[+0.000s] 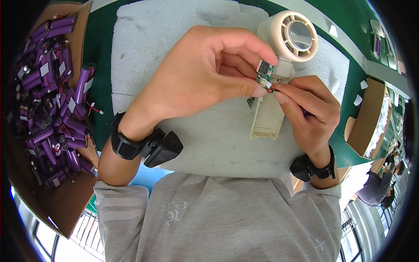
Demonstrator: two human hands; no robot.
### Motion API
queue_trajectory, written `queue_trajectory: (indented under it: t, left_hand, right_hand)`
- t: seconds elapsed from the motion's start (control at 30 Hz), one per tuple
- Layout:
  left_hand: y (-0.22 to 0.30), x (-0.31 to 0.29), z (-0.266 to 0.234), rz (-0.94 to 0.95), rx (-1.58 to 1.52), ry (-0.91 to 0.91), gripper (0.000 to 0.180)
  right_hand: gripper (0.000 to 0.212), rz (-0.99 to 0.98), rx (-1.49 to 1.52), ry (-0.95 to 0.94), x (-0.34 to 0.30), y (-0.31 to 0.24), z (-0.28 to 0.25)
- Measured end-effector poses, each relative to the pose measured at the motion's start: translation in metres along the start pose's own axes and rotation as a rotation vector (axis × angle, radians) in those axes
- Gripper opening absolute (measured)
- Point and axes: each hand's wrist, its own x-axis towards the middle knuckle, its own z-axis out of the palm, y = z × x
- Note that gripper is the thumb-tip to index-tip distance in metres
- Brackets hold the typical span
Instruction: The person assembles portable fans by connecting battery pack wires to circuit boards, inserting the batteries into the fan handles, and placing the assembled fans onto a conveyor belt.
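My left hand pinches a small green circuit board with a dark display between thumb and forefinger. At the board's lower edge, my right hand grips a white plug with thin red and black wires. The plug is at the board's socket; how far in it sits I cannot tell. Something dark shows beneath my right fingers, mostly hidden. Behind and below both hands lies a cream handheld fan, its round grille at the far side and its hollow handle shell pointing toward me.
A white foam mat covers the green table. On the left stands a cardboard box full of purple battery cells with wires. Another cardboard box sits at the right, near white scraps. Other people are at far right.
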Motion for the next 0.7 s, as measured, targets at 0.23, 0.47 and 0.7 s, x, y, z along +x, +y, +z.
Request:
queue_trajectory:
  t: [0.23, 0.47, 0.7]
  left_hand:
    - [0.0, 0.0, 0.001, -0.035, -0.001, 0.049, 0.037]
    - [-0.01, -0.002, 0.004, 0.131, 0.102, 0.053, 0.043]
    - [-0.008, -0.002, 0.01, 0.337, 0.479, 0.087, 0.047]
  right_hand:
    - [0.022, -0.082, -0.098, 0.03, -0.001, -0.003, 0.002]
    - [0.019, -0.056, -0.058, -0.019, 0.0, -0.004, 0.001]
    - [0.032, 0.183, 0.244, 0.322, 0.0, -0.011, 0.016]
